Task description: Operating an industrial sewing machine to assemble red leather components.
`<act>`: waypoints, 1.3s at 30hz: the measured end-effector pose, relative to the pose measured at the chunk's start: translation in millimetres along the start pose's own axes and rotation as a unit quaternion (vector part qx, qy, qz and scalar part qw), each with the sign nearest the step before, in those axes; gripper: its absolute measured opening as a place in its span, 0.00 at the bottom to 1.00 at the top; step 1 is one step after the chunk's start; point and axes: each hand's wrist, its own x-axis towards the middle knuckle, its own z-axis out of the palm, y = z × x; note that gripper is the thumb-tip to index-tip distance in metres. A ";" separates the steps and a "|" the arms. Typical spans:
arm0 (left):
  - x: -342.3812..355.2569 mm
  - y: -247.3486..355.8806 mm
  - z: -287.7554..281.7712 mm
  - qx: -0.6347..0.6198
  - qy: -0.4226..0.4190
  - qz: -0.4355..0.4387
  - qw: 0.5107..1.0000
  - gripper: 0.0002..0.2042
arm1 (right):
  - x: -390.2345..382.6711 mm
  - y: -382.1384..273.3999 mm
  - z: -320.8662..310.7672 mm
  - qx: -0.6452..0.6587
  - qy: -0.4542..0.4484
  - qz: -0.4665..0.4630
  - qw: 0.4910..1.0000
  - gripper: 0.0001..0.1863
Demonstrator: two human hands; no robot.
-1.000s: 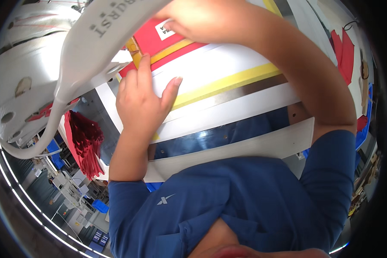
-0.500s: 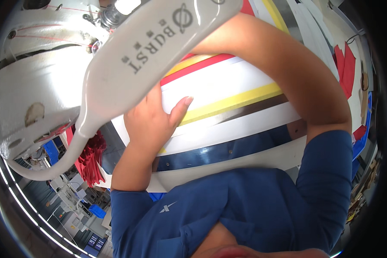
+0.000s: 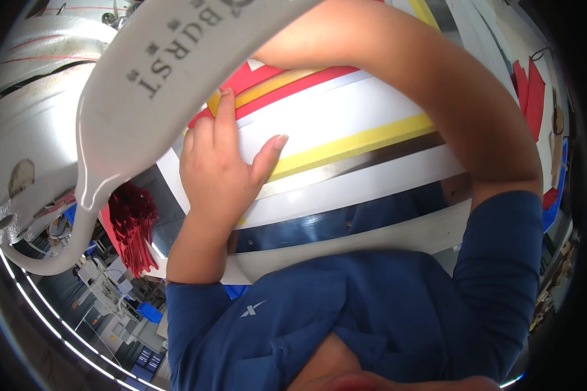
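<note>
Past a white machine (image 3: 42, 133), a blue bin (image 3: 149, 312) sits in the cluttered room. The red-and-yellow piece (image 3: 267, 88) lies on the white sheet (image 3: 323, 107), where the left hand (image 3: 216, 166) — thumb splayed, forefinger at its edge — seems to be steadying it; the next move probably calls for even pressure (right hand (image 3: 290, 47) mostly hidden, its fingers I cannot tell).

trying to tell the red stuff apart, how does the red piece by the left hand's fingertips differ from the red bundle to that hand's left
The red piece lies flat, while the red bundle is gathered in ruffled folds. A yellow strip runs along the piece; the bundle shows only red. The left hand reaches the piece, whereas the bundle sits apart from it. Both are red.
</note>
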 end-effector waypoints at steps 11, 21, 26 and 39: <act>6.5 2.5 -7.6 -0.018 0.012 0.012 1.000 0.36 | 15.3 8.3 -22.8 0.149 -0.051 0.045 0.986 0.21; 3.5 -1.4 -4.1 -0.001 0.022 0.015 1.000 0.36 | 24.8 14.1 -32.6 0.106 -0.060 0.026 0.992 0.22; 2.5 -3.6 -2.9 -0.004 0.027 0.015 1.000 0.37 | 25.7 14.7 -33.0 0.058 -0.057 0.007 0.997 0.22; -2.3 -5.5 1.7 -0.002 0.032 0.027 0.999 0.40 | 25.1 10.5 -36.2 -0.078 -0.079 -0.033 0.993 0.23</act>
